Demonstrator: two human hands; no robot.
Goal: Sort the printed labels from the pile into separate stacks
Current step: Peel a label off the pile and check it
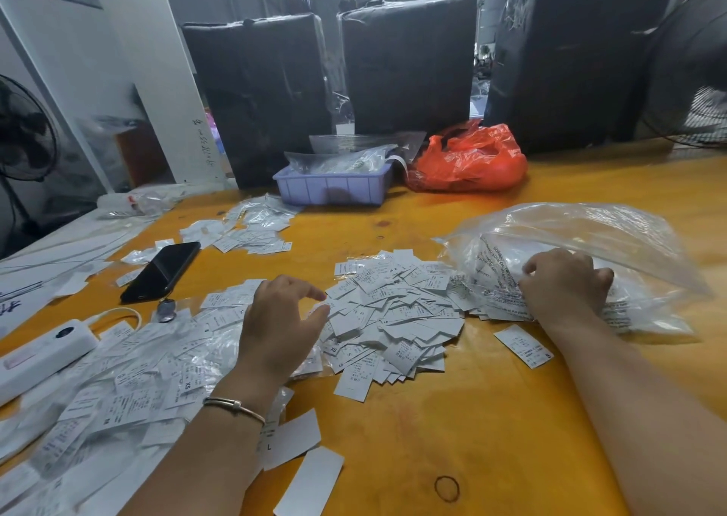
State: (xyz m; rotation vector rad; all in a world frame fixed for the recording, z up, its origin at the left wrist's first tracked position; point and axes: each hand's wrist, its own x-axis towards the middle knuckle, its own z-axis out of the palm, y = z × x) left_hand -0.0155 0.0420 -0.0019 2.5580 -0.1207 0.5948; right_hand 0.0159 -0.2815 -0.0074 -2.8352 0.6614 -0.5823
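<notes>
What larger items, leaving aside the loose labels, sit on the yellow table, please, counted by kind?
Black phone: 1
White power bank: 1
Lilac tray: 1
Orange plastic bag: 1
Large clear bag, gripped by the right hand: 1
Rubber band: 1
Total: 6

A single wide-angle head-worn camera looks forward and down, close over the tabletop [472, 417]. Both forearms enter from the lower frame edge; dark wrapped bales [409, 63] fill the upper frame.
</notes>
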